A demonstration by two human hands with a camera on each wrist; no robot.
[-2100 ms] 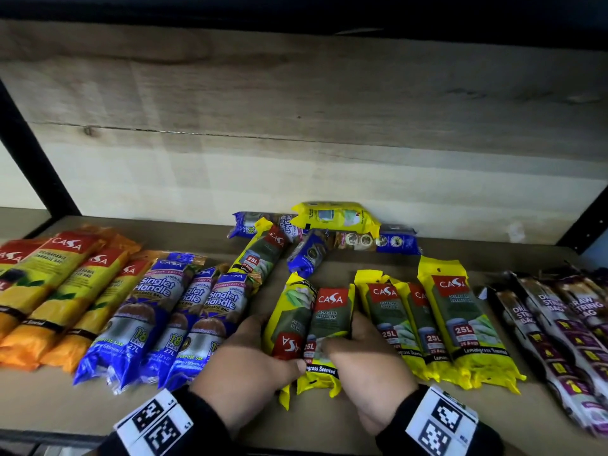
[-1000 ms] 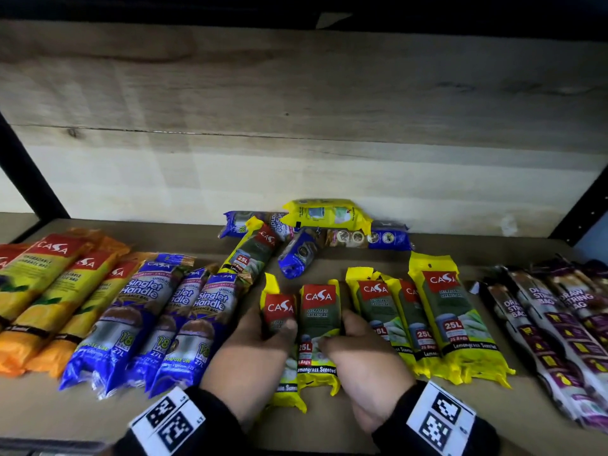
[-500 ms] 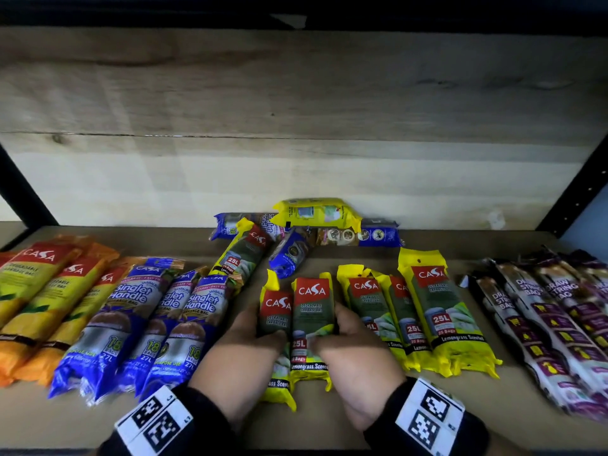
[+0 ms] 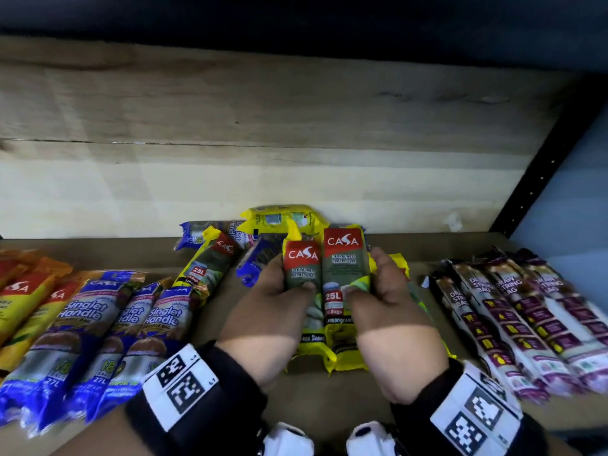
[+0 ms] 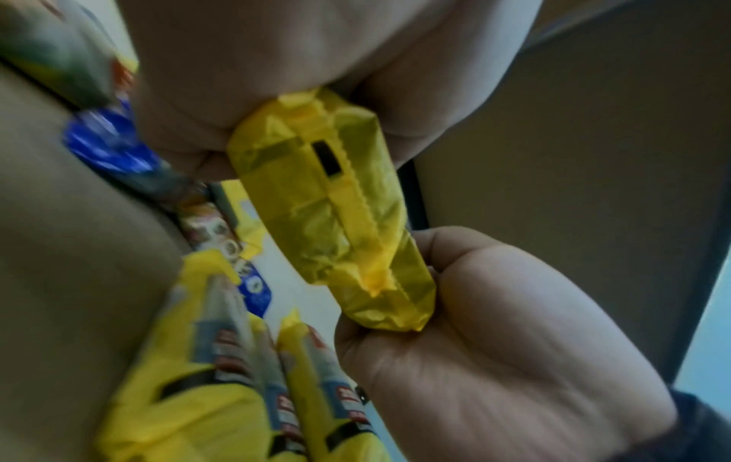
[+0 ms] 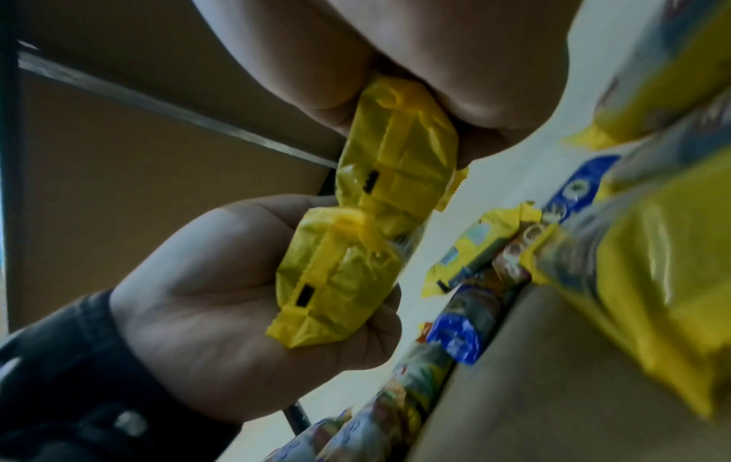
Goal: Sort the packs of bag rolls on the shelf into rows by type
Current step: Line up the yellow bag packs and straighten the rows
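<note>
Dim head view: light falls on the pale back wall (image 4: 296, 192), the top stays in deep shadow, edges bend and smear. Both wrist views are soft, motion-blurred, grainy.

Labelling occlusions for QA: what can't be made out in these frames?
- Head view: yellow row behind right hand and its pack; count hidden.
- Head view: orange packs cut by left edge.
- Head view: drawstring packs blurred, small print unreadable.
- Wrist views: pack fronts face away.

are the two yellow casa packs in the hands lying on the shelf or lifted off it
Lifted: both wrist views show the left hand and right hand gripping the yellow packs from underneath.
</note>
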